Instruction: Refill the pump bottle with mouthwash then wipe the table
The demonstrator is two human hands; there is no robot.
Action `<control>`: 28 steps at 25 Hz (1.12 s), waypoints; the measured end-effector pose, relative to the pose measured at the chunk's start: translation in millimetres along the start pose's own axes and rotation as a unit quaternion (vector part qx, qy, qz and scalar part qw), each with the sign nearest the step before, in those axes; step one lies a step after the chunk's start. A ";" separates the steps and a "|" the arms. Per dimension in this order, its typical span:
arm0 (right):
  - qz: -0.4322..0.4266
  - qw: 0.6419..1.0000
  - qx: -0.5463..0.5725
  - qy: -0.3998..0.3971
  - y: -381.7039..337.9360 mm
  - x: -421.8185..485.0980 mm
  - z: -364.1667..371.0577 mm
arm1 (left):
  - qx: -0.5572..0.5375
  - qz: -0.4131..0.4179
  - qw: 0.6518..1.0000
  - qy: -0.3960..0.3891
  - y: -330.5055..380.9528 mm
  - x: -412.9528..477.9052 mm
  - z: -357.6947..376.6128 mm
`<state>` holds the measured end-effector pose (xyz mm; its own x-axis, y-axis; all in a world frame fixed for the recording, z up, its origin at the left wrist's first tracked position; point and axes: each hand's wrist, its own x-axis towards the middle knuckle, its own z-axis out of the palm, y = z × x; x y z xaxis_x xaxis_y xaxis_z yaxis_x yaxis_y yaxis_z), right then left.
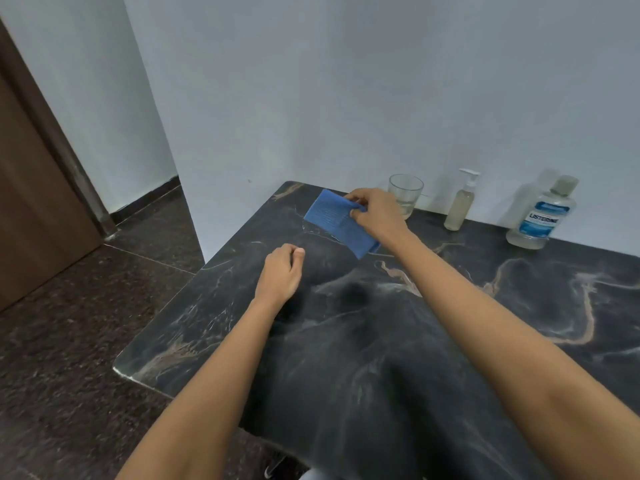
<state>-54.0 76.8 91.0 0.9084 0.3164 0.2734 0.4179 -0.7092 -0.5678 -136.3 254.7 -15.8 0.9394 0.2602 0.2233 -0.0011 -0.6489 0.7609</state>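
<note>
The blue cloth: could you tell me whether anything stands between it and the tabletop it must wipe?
Only the left hand, curled just nearer than the blue cloth in the right hand. The glass, pump bottle and mouthwash bottle stand back by the wall.

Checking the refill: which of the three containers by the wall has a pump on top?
The slim middle bottle, with a white pump head. The glass left of it is open-topped; the mouthwash bottle right of it has a plain cap.
</note>
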 end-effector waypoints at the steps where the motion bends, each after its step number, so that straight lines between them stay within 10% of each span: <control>1: 0.008 1.000 0.004 0.011 7.8 14.9 7.4 | 0.012 0.010 1.000 -0.004 -2.7 13.6 6.5; 15: 0.026 0.973 -0.118 0.199 67.2 156.7 79.5 | 0.119 0.087 0.989 0.034 -29.3 38.8 29.1; 21: -0.046 0.955 -0.283 0.078 79.9 151.2 118.1 | 0.116 0.077 0.990 0.036 -27.8 37.0 28.4; 28: 0.025 0.989 -0.140 -0.038 79.1 129.8 118.8 | 0.111 0.056 0.992 0.024 -23.5 37.4 26.2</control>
<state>98.6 136.6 -10.7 0.9304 0.3163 0.1853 0.3625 -0.8685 -0.3381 -92.2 260.9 -41.2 0.9205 0.2077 0.3309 -0.0237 -0.8158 0.5779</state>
